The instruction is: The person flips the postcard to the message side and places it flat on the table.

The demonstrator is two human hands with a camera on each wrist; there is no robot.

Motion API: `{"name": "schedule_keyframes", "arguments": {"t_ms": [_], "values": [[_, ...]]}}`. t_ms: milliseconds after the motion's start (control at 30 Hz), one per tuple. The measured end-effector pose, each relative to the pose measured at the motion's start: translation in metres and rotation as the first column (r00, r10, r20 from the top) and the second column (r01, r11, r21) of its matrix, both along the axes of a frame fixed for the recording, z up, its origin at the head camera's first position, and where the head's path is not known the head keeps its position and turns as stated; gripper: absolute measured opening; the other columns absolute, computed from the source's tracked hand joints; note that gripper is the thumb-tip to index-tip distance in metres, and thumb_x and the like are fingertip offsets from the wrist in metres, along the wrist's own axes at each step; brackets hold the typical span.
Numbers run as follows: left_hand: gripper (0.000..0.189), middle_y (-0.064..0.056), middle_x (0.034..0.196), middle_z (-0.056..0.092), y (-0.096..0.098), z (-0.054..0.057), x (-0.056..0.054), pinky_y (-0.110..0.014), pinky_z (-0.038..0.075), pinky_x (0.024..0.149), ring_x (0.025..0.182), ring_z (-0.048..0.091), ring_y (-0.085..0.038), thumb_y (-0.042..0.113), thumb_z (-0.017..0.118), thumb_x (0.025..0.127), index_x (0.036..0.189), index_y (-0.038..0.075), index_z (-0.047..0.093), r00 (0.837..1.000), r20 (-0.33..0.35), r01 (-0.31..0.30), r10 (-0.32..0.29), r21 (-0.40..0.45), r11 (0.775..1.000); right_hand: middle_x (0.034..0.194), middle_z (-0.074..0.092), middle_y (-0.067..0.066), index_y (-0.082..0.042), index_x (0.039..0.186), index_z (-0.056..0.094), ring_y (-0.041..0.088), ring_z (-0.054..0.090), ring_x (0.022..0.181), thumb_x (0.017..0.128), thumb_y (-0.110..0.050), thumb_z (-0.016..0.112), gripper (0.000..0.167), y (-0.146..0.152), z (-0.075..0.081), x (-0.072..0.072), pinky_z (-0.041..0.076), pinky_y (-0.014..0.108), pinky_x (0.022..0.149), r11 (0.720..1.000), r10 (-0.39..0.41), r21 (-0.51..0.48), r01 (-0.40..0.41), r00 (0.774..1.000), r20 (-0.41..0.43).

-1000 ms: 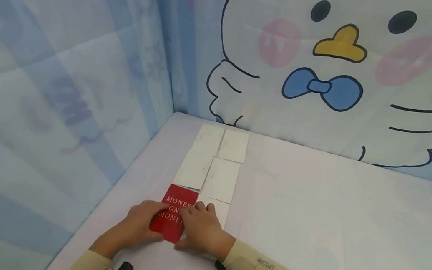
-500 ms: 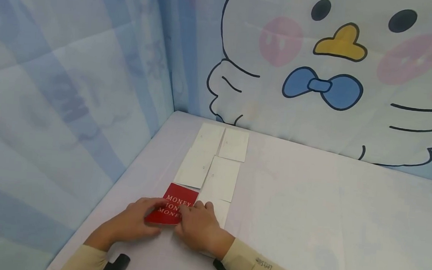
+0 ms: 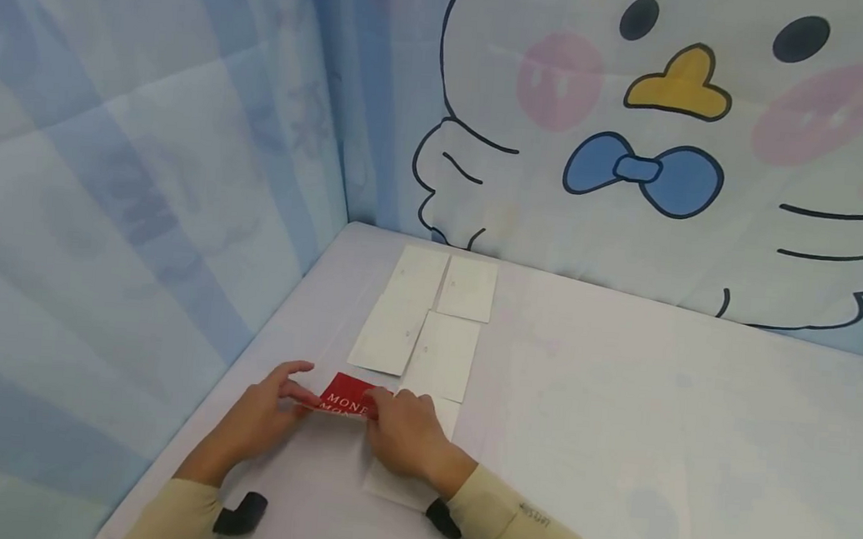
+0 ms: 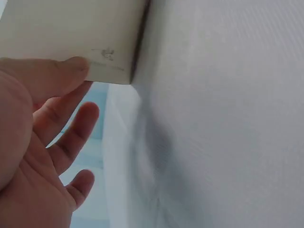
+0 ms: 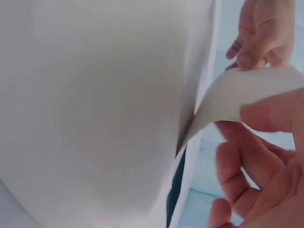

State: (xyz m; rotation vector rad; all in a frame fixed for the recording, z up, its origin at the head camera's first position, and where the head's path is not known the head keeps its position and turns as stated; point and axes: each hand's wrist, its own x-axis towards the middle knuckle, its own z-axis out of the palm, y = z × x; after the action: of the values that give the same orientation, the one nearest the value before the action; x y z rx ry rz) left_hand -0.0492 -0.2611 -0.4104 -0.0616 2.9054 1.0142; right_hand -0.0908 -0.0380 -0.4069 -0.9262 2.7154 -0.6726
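A red card (image 3: 348, 393) with white "MONEY" lettering is raised at its near edge in the head view, its far part low over the table. My left hand (image 3: 259, 416) pinches its left side between thumb and index finger, the other fingers spread. At the right side, my right hand (image 3: 411, 437) pinches it with thumb and fingers. The left wrist view shows the card's pale back (image 4: 71, 33) with a small printed mark by the thumb. Seen from the right wrist, the card (image 5: 256, 90) bends in a curve between both hands.
Several white cards lie in two columns beyond and beside the hands, among them a left one (image 3: 389, 333) and a right one (image 3: 442, 354). Another white card (image 3: 397, 486) lies partly under the right hand. A printed curtain (image 3: 146, 158) walls the white table (image 3: 653, 427) at left and back.
The red card lay flat with its lettering fully facing up; its near edge has since been lifted and tipped away. Both hands have risen with it, the left one moving slightly away from me.
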Motion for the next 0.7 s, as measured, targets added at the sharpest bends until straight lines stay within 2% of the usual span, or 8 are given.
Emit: {"name": "schedule_keyframes", "arguments": {"t_ms": [100,200,267,333,433,500,600,700], "values": [[0.060,-0.012,0.110,0.072,0.003,0.005,0.001,-0.057,0.046,0.096,0.106,0.061,-0.033,0.009,0.069,0.094,0.144,0.005,0.035,0.997,-0.034,-0.070,0.071,0.013,0.997,0.090,0.071,0.000,-0.005,0.124,0.064,0.014,0.062,0.077,0.096,-0.015,0.062,0.029,0.003,0.004,-0.003,0.048,0.030,0.071,0.989,-0.021,-0.149,0.023,1.000,0.015],[0.061,-0.015,0.109,0.072,0.005,0.010,0.003,-0.050,0.051,0.088,0.095,0.062,-0.029,0.011,0.068,0.096,0.144,0.004,0.031,0.988,-0.085,-0.124,0.129,0.061,0.990,0.095,0.075,0.003,-0.002,0.124,0.061,0.016,0.069,0.081,0.097,-0.012,0.061,0.029,0.005,0.005,-0.003,0.052,0.029,0.070,0.952,-0.059,-0.298,0.073,0.997,0.056],[0.061,-0.016,0.106,0.072,0.006,0.013,0.003,-0.051,0.052,0.089,0.097,0.064,-0.031,0.009,0.068,0.096,0.143,0.002,0.031,0.979,-0.130,-0.142,0.156,0.107,0.984,0.099,0.076,0.007,-0.002,0.122,0.058,0.018,0.071,0.084,0.096,-0.010,0.061,0.027,0.004,0.004,-0.001,0.052,0.028,0.070,0.914,-0.092,-0.391,0.110,0.994,0.063],[0.058,-0.015,0.102,0.072,0.007,0.014,0.003,-0.051,0.053,0.086,0.097,0.066,-0.033,0.006,0.069,0.094,0.140,0.000,0.033,0.968,-0.184,-0.146,0.172,0.145,0.979,0.098,0.076,0.007,-0.003,0.118,0.056,0.019,0.071,0.080,0.096,-0.009,0.062,0.024,0.003,0.002,0.001,0.051,0.028,0.066,0.878,-0.128,-0.459,0.135,0.991,0.047],[0.051,-0.016,0.100,0.072,0.008,0.013,0.002,-0.052,0.053,0.086,0.099,0.067,-0.036,0.003,0.070,0.093,0.134,-0.001,0.040,0.952,-0.249,-0.143,0.180,0.162,0.976,0.094,0.076,0.007,-0.005,0.109,0.054,0.015,0.069,0.074,0.094,-0.006,0.063,0.017,0.001,-0.001,0.004,0.051,0.026,0.064,0.847,-0.158,-0.514,0.136,0.987,0.002],[0.044,-0.015,0.103,0.070,0.009,0.011,0.002,-0.051,0.055,0.081,0.098,0.067,-0.036,0.002,0.071,0.092,0.129,0.000,0.046,0.943,-0.282,-0.139,0.176,0.148,0.979,0.094,0.075,0.008,-0.005,0.107,0.057,0.014,0.068,0.075,0.094,-0.004,0.063,0.015,0.000,-0.002,0.005,0.052,0.026,0.066,0.849,-0.152,-0.515,0.118,0.988,-0.025],[0.036,-0.017,0.111,0.066,0.009,0.008,-0.001,-0.049,0.055,0.078,0.093,0.068,-0.032,0.000,0.072,0.090,0.122,-0.001,0.057,0.939,-0.308,-0.120,0.151,0.117,0.986,0.100,0.074,0.010,-0.003,0.113,0.065,0.014,0.069,0.081,0.093,-0.002,0.063,0.020,0.000,-0.003,0.005,0.054,0.026,0.070,0.880,-0.116,-0.469,0.072,0.991,-0.064],[0.034,-0.018,0.116,0.063,0.009,0.004,-0.004,-0.050,0.055,0.084,0.096,0.067,-0.031,-0.001,0.072,0.089,0.122,-0.002,0.062,0.957,-0.266,-0.095,0.115,0.089,0.992,0.106,0.071,0.010,0.000,0.124,0.066,0.014,0.068,0.084,0.093,-0.002,0.065,0.031,0.001,-0.004,0.004,0.055,0.027,0.074,0.920,-0.068,-0.390,0.044,0.996,-0.050]]}}
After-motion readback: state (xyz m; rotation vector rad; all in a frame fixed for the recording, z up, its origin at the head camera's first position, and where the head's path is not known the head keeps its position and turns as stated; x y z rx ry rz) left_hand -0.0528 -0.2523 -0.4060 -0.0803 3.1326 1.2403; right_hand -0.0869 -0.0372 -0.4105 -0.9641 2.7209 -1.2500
